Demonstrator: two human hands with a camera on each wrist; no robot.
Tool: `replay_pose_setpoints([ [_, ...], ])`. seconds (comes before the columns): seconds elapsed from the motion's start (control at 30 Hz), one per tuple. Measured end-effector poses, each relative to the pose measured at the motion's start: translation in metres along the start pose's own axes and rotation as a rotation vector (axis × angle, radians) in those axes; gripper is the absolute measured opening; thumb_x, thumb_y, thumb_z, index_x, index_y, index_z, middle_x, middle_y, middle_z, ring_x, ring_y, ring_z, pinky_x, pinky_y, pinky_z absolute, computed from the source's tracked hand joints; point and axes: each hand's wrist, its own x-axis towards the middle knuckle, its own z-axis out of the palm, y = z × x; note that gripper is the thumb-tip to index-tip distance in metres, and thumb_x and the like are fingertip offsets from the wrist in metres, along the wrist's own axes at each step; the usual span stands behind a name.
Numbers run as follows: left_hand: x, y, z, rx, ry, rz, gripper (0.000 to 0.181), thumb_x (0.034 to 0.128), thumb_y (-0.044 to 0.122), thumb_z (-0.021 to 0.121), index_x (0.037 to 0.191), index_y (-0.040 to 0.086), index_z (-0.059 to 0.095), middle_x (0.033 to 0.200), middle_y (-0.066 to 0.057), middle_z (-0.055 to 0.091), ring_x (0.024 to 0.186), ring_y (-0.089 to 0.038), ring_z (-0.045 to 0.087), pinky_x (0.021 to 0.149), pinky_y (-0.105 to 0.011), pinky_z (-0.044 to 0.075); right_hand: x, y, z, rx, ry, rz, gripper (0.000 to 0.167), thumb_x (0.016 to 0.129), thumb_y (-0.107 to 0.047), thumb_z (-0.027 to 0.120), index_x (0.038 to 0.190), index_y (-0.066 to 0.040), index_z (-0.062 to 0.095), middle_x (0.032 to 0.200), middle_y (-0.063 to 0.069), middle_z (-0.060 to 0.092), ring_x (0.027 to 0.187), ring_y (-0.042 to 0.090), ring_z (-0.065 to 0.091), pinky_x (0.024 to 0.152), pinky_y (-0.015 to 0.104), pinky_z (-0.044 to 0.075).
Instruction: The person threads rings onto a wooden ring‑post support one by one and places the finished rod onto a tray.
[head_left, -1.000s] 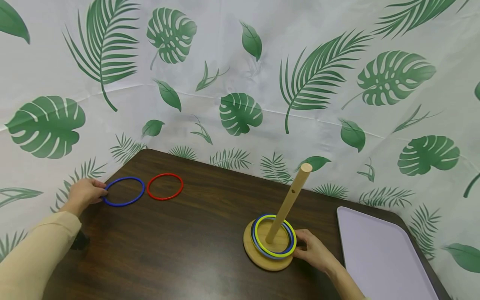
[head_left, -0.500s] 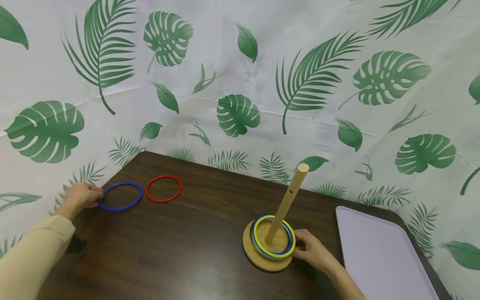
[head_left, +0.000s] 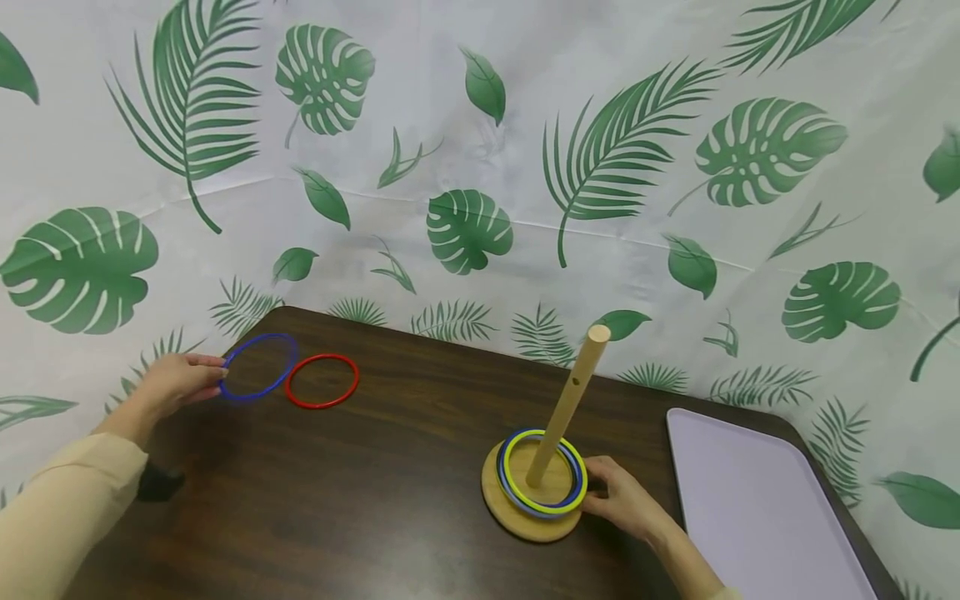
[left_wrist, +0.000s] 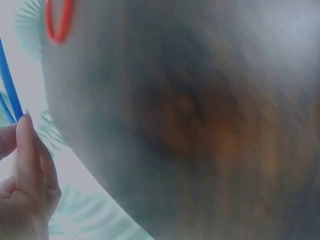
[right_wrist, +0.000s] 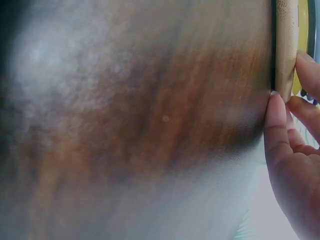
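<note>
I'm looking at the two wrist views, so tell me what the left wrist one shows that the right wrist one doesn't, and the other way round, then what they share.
Only the left wrist view shows the left hand, the blue ring it pinches and part of the red ring.

Only the right wrist view shows the right hand, the edge of the wooden base at its fingertips, part of the yellow ring and cropped edges of other rings.

Both show the dark table and the leaf-print backdrop.
</note>
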Motion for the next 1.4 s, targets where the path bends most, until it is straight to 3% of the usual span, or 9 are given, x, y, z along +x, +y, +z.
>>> replay_pose_setpoints([
  [0.2, 0.004, 0.025, 0.029, -0.034, -0.047, 0.045, 0.032, 0.0930, 0.003, 0.053, 0.073, 0.026, 0.062, 0.069, 0.012, 0.061, 0.060, -0.001, 0.062, 0.061, -0.017, 0.055, -0.001, 0.000, 0.001, 0.017, -0.004, -0.001, 0.047, 0.078, -0.015, 0.075, 0.118, 0.005, 0.060, 0.117, 0.019, 0.054, 0.108, 0.021, 0.050, 0.079, 0.021, 0.052],
  [0.37, 0.003, 0.052, 0.057, 0.024, -0.081, 0.093, 0.007, 0.0930, 0.006, 0.056, 0.095, 0.010, 0.061, 0.072, 0.012, 0.061, 0.063, 0.000, 0.062, 0.064, -0.018, 0.056, -0.001, 0.001, 0.001, 0.033, -0.001, 0.012, 0.047, 0.079, -0.018, 0.075, 0.118, 0.003, 0.061, 0.118, 0.018, 0.053, 0.107, 0.013, 0.048, 0.080, 0.020, 0.052],
  [0.5, -0.001, 0.072, 0.081, 0.080, -0.105, 0.136, 0.031, 0.0932, 0.011, 0.058, 0.118, -0.007, 0.051, 0.076, 0.012, 0.061, 0.065, 0.000, 0.061, 0.067, -0.018, 0.056, -0.001, 0.001, 0.001, 0.033, 0.001, -0.005, 0.046, 0.079, -0.016, 0.075, 0.118, 0.004, 0.061, 0.117, 0.019, 0.054, 0.108, 0.017, 0.049, 0.079, 0.020, 0.052],
  [0.6, -0.007, 0.088, 0.099, 0.121, -0.125, 0.172, 0.042, 0.0935, 0.013, 0.058, 0.125, -0.011, 0.045, 0.079, 0.012, 0.060, 0.067, 0.000, 0.060, 0.068, -0.018, 0.056, -0.001, 0.001, 0.001, 0.029, -0.004, -0.004, 0.046, 0.080, -0.016, 0.075, 0.119, 0.004, 0.060, 0.117, 0.018, 0.054, 0.108, 0.020, 0.050, 0.079, 0.020, 0.052],
  [0.93, -0.031, 0.136, 0.161, 0.141, -0.245, 0.311, 0.039, 0.0926, 0.013, 0.059, 0.124, -0.008, 0.050, 0.102, -0.011, 0.056, 0.084, -0.010, 0.060, 0.076, -0.023, 0.056, -0.001, -0.001, 0.002, 0.068, 0.002, 0.003, 0.047, 0.079, -0.013, 0.075, 0.119, 0.006, 0.059, 0.118, 0.020, 0.053, 0.108, 0.021, 0.049, 0.078, 0.022, 0.053],
  [1.23, -0.040, 0.166, 0.207, 0.090, -0.333, 0.366, 0.032, 0.0912, 0.010, 0.061, 0.120, -0.004, 0.054, 0.102, -0.010, 0.061, 0.086, -0.015, 0.061, 0.082, -0.038, 0.056, -0.001, -0.001, 0.001, 0.080, 0.000, -0.011, 0.047, 0.079, -0.010, 0.075, 0.120, 0.006, 0.059, 0.118, 0.021, 0.053, 0.107, 0.019, 0.048, 0.077, 0.024, 0.054],
  [1.4, -0.050, 0.181, 0.229, 0.080, -0.378, 0.405, 0.031, 0.0905, 0.010, 0.062, 0.118, -0.002, 0.057, 0.100, -0.007, 0.063, 0.089, -0.018, 0.060, 0.079, -0.036, 0.057, -0.001, 0.000, 0.001, 0.072, 0.002, -0.013, 0.047, 0.079, -0.010, 0.074, 0.120, 0.006, 0.059, 0.118, 0.021, 0.053, 0.108, 0.021, 0.049, 0.078, 0.024, 0.054],
])
